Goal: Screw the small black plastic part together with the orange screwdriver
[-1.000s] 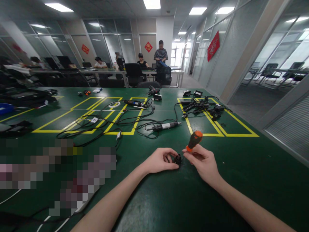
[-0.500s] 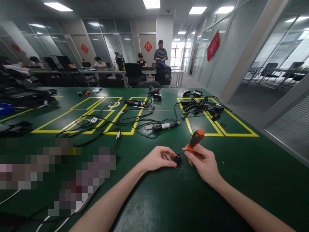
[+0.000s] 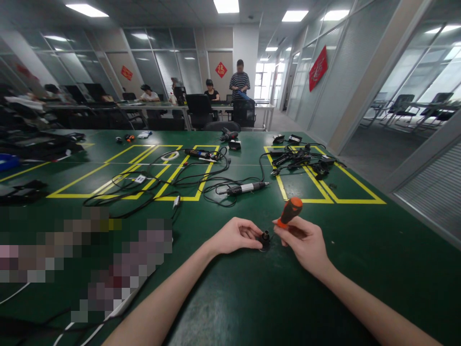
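Observation:
Between my hands, a small black round part with a metal top rests on the green table. My left hand grips its left side between thumb and fingers. On the right, my right hand has its fingers wrapped round an orange and black screwdriver, whose handle points up and leans right. The screwdriver's lower end is hard to make out near the small part.
A grey and black electric screwdriver lies ahead with coiled cables. Behind it is another corded tool. Black cabled parts are piled at right. A power drill lies farther back. People are at a far table.
The screwdriver handle has dipped slightly and shifted a little left with my right hand. My left hand has barely moved on the black part.

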A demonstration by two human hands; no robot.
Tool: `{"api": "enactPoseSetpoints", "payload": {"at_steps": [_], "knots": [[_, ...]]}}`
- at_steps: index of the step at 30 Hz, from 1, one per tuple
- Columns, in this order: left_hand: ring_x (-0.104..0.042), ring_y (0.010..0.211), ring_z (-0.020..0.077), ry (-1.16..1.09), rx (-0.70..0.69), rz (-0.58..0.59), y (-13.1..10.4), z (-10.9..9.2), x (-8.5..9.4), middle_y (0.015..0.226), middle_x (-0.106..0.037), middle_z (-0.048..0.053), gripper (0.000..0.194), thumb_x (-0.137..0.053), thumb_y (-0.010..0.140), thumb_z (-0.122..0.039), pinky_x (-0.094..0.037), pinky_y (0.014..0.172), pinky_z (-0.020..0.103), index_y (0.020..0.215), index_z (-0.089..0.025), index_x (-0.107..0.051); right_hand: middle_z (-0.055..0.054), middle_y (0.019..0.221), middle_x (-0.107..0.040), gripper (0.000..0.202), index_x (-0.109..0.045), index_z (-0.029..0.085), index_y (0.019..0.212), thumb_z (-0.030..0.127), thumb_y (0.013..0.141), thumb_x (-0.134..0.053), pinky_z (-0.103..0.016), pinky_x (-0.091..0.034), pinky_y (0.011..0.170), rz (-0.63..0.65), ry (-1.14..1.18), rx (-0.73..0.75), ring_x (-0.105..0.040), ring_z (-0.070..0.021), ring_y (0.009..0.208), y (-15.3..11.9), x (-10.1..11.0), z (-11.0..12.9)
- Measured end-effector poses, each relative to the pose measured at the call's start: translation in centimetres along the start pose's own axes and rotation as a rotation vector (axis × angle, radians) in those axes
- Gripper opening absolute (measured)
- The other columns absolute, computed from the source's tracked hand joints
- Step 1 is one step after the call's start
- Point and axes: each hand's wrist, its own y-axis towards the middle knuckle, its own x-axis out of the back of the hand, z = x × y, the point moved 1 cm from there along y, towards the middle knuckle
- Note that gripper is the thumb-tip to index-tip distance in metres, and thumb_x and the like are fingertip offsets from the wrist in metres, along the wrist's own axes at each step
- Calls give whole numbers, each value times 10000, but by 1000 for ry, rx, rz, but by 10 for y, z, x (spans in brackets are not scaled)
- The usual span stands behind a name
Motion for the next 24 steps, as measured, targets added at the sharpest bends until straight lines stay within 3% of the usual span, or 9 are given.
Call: {"api": "enactPoseSetpoints", "payload": {"at_steps": [6,11,15,20,24], "knots": [[-636,648,110,22,1,21,0,-1,0,794,-730,69,423,-849,678,-330,-473,624,202,1016,-102,-738,-67,780,-733,156,-727,170,936,309,878,-685,-299,-559,535,84,113,-28,-621,-144,531,-2,0,-4],[-628,665,105,29,-22,29,0,0,0,857,-730,80,427,-838,687,-324,-470,618,196,1033,-102,-723,-65,852,-698,161,-747,180,838,325,872,-687,-257,-515,480,65,39,25,-585,-121,542,-2,-2,-2],[-624,658,106,30,-18,28,1,0,0,818,-718,60,423,-833,689,-324,-473,621,200,1034,-109,-720,-45,765,-673,165,-754,180,856,333,872,-697,-254,-505,473,68,30,1,-567,-121,525,-1,-2,-2],[-616,624,101,35,-15,32,1,1,0,733,-688,28,417,-830,688,-320,-477,625,203,1031,-110,-718,-69,797,-718,207,-732,176,978,349,923,-631,-297,-554,532,127,132,-33,-624,-149,557,-3,-2,-3],[-622,635,105,32,-26,36,1,2,0,757,-693,35,426,-822,694,-324,-485,634,208,1045,-109,-713,-68,827,-698,160,-747,177,881,325,878,-686,-275,-537,504,91,46,8,-609,-141,563,-4,-2,-3]]}}
